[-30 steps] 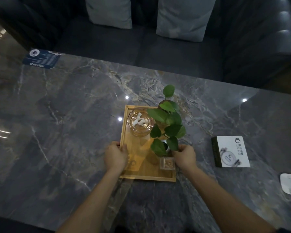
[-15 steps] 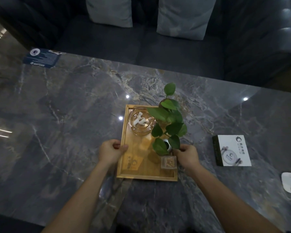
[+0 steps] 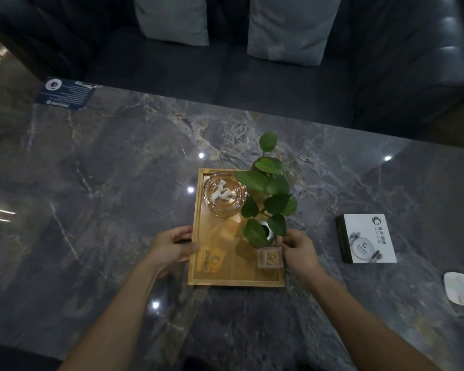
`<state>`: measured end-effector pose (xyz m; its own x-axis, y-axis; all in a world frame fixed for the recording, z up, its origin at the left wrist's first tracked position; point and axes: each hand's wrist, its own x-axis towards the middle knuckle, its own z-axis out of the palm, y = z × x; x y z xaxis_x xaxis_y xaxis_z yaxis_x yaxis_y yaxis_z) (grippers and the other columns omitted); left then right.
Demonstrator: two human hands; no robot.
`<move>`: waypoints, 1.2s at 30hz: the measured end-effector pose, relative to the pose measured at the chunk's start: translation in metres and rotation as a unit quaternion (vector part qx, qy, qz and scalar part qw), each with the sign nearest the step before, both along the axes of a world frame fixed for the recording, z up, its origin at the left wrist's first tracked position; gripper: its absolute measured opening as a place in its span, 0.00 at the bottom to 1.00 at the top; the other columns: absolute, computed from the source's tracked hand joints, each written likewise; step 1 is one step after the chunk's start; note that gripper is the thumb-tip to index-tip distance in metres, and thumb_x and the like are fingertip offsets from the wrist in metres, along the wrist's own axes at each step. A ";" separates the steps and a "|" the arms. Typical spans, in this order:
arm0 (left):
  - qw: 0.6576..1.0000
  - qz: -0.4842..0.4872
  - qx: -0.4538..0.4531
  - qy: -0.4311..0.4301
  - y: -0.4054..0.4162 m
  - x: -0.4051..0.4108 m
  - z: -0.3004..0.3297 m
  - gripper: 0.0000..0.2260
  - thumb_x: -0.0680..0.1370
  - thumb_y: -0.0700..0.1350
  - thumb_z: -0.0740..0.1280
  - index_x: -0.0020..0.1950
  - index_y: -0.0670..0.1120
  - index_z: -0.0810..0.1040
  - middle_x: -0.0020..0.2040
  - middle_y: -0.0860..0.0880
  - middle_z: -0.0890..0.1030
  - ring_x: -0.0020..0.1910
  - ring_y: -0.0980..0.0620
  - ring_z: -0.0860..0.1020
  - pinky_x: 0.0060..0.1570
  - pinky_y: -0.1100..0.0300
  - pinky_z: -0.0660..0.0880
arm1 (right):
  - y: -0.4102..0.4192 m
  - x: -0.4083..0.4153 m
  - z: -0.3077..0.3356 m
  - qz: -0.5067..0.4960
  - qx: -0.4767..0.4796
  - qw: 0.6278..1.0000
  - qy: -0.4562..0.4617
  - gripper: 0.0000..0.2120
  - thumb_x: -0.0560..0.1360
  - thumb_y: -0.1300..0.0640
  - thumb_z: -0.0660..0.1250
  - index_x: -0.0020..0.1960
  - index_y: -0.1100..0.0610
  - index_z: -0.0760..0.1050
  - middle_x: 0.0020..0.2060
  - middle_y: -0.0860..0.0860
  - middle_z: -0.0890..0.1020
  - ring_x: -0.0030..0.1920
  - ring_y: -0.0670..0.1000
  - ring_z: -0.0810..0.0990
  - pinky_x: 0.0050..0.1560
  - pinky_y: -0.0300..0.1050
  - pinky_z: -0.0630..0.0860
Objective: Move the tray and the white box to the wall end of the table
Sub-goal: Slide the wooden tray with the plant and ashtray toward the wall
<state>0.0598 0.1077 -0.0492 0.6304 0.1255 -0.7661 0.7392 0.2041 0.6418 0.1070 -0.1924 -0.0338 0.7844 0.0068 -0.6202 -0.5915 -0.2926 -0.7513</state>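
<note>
A wooden tray point(image 3: 236, 281) lies in the middle of a dark marble table. On it stand a glass ashtray point(image 3: 224, 195), a small leafy plant point(image 3: 269, 199) and a little clear box point(image 3: 270, 258). My left hand point(image 3: 173, 247) grips the tray's left rim, thumb over the edge. My right hand point(image 3: 300, 250) holds the right rim beside the clear box. The white box point(image 3: 368, 239) with a dark side lies flat on the table to the right, apart from the tray and from both hands.
A white oval pad point(image 3: 460, 288) sits near the right edge. A blue card point(image 3: 65, 93) lies at the far left corner. Behind the table's far edge runs a dark sofa with two grey cushions point(image 3: 287, 28).
My left hand shifted outward to the tray's left rim, and the tray turned slightly and slid a little to the left. The white box has not moved.
</note>
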 end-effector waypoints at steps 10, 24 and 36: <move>0.999 -0.028 -0.014 -0.015 -0.001 -0.003 0.004 0.39 0.67 0.24 0.74 0.75 0.45 0.69 0.56 0.47 0.84 0.52 0.46 0.83 0.42 0.52 0.83 | -0.019 0.006 -0.008 0.046 0.154 0.987 0.024 0.30 0.71 0.79 0.63 0.66 0.53 0.75 0.55 0.57 0.85 0.55 0.60 0.83 0.43 0.49 0.81; 0.999 -0.021 -0.043 -0.017 -0.004 -0.004 0.007 0.37 0.68 0.21 0.70 0.73 0.44 0.71 0.47 0.55 0.88 0.46 0.54 0.87 0.39 0.55 0.84 | -0.018 0.002 -0.009 0.022 0.156 0.987 0.024 0.29 0.70 0.80 0.64 0.66 0.60 0.74 0.53 0.58 0.85 0.42 0.47 0.85 0.31 0.37 0.79; 0.998 -0.021 -0.049 -0.033 -0.003 0.000 0.018 0.39 0.63 0.25 0.75 0.72 0.45 0.72 0.51 0.51 0.88 0.50 0.49 0.86 0.39 0.54 0.84 | -0.018 0.001 0.010 -0.009 0.169 0.985 0.022 0.27 0.71 0.80 0.63 0.65 0.60 0.76 0.47 0.53 0.87 0.41 0.51 0.86 0.30 0.42 0.80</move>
